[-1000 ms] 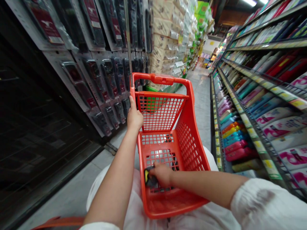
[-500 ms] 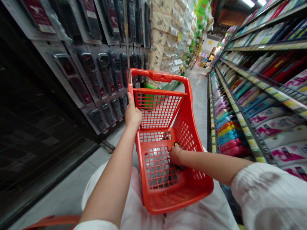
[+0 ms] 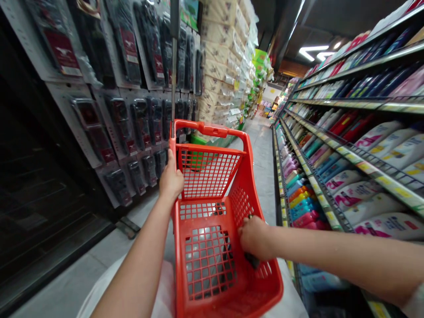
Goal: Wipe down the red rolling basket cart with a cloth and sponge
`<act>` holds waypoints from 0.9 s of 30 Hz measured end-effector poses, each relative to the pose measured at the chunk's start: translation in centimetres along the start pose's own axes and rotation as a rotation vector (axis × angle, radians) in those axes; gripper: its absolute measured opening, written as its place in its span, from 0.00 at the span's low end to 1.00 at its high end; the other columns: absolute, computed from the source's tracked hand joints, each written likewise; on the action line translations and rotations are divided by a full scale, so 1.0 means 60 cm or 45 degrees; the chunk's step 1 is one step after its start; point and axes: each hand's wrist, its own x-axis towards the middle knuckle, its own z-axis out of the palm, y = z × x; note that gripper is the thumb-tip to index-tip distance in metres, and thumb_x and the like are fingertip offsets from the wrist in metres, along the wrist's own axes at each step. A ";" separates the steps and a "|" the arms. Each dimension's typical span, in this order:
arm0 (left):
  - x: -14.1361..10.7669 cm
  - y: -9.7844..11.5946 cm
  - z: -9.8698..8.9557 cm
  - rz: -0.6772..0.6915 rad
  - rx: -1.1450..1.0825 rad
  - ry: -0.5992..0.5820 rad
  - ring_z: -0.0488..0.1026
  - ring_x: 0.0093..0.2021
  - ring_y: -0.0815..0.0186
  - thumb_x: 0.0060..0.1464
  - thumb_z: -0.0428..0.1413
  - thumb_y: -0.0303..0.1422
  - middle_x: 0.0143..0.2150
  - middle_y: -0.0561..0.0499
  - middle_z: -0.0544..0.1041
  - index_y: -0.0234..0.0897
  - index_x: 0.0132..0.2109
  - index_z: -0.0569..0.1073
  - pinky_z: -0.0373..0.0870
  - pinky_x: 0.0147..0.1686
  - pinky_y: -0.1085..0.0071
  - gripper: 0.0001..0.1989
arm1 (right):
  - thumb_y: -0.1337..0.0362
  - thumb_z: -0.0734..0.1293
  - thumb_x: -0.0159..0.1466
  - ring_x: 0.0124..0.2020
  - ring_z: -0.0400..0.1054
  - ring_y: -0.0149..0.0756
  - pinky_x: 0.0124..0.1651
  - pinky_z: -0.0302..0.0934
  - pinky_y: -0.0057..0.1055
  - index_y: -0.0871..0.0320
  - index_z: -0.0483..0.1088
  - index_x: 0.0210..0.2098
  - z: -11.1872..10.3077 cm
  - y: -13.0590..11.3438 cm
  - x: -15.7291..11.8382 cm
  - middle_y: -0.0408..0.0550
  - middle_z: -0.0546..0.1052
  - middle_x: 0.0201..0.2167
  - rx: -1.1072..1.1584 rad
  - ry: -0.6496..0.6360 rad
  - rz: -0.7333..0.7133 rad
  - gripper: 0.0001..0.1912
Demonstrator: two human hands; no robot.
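A red plastic shopping basket (image 3: 255, 289) with gridded walls and a gridded floor stands in front of my legs. My left hand (image 3: 171, 180) is closed around its far left side edge, below the handle bar (image 3: 212, 128). My right hand (image 3: 256, 237) reaches inside, close to the right wall, with the fingers wrapped round a small dark object (image 3: 254, 261). One dark end sticks out below the hand, and a bit of the other end shows above; my fingers hide the rest, so its kind is unclear. Nothing else is visible on the basket floor.
A rack of packaged dark goods (image 3: 122, 119) hangs on the left. Beyond it are stacked beige packs (image 3: 217, 66). Shelves of bottles (image 3: 357, 190) line the right side. A thin metal pole (image 3: 174, 79) rises by the basket's left corner. The tiled aisle (image 3: 261, 145) runs ahead.
My right hand has lifted with the dark object from near the basket floor toward the right wall. The view has tilted up, so the basket appears lower and more left. My left hand keeps its grip.
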 end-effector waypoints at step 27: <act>-0.005 -0.001 0.008 -0.004 -0.022 0.082 0.75 0.52 0.51 0.51 0.48 0.22 0.58 0.37 0.73 0.38 0.72 0.45 0.71 0.51 0.57 0.42 | 0.71 0.57 0.64 0.55 0.59 0.60 0.50 0.59 0.57 0.61 0.76 0.47 -0.079 0.220 0.172 0.66 0.69 0.53 -0.281 0.505 0.407 0.19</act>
